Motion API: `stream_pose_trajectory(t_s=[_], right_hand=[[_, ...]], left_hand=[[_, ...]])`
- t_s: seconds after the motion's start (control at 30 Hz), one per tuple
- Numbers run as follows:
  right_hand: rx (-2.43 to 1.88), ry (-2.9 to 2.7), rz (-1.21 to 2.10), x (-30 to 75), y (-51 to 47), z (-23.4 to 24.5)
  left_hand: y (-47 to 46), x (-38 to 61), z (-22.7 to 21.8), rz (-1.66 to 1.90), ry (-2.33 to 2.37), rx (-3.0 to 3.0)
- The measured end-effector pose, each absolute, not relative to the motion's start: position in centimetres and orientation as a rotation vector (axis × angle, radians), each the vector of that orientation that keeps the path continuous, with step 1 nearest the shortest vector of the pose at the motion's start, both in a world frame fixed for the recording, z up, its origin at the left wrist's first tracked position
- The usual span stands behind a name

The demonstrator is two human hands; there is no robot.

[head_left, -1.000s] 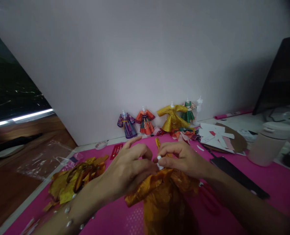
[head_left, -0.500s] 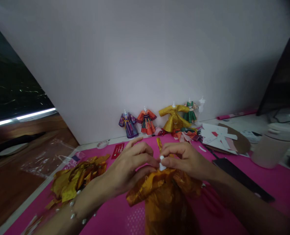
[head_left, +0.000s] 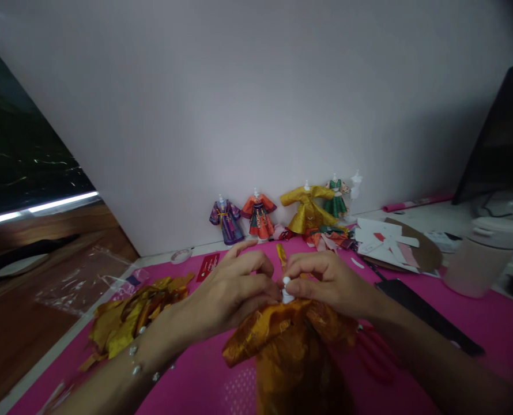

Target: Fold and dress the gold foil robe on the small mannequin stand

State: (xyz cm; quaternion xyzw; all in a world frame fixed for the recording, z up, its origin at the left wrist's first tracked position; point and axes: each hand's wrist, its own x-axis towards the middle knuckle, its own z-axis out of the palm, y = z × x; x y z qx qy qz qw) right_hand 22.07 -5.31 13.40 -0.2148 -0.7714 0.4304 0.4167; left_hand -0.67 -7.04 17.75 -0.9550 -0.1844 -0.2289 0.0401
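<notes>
My left hand [head_left: 233, 291] and my right hand [head_left: 325, 282] meet over a small white mannequin [head_left: 286, 291] wearing a crumpled gold paper robe [head_left: 289, 340]. Fingers of both hands are curled and pinch the robe at the mannequin's neck. My left index finger sticks out forward. A gold strip [head_left: 280, 255] pokes up between my hands. The mannequin's body is hidden under the robe. A beaded bracelet [head_left: 146, 372] circles my left wrist.
A pink mat [head_left: 204, 380] covers the desk. Gold paper scraps [head_left: 129, 314] lie left. Several dressed miniature mannequins stand along the wall: purple [head_left: 226, 221], orange [head_left: 259, 216], gold [head_left: 308, 208], green [head_left: 335, 199]. White paper pieces [head_left: 384, 241], a black ruler [head_left: 425, 314] and a beige cup [head_left: 476, 256] sit right.
My hands have barely shifted; the fingers work slightly at the mannequin's neck and the robe's folds have settled a little.
</notes>
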Motion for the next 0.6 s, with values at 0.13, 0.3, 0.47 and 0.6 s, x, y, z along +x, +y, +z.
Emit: stream_pose_trajectory(t_s=[0.13,0.3,0.47,0.6], right_hand=[[-0.529,-1.951,1.077,22.16,-5.31,13.36],[-0.566,-1.919,1.082,22.22,-5.33,13.12],[-0.578,-1.921,1.083,22.18,-5.33,13.07],[-0.578,-1.893,1.106,22.09,-5.45,13.14]], left_hand=[[-7.30,-0.31,18.10,-0.639,-0.535,-2.917],[-7.46,-0.10,18.22,-0.607,-0.511,-2.883],[-7.05,-0.50,17.70,-0.708,-0.489,-2.899],[-6.86,-0.58,17.46,-0.722,-0.494,-2.935]])
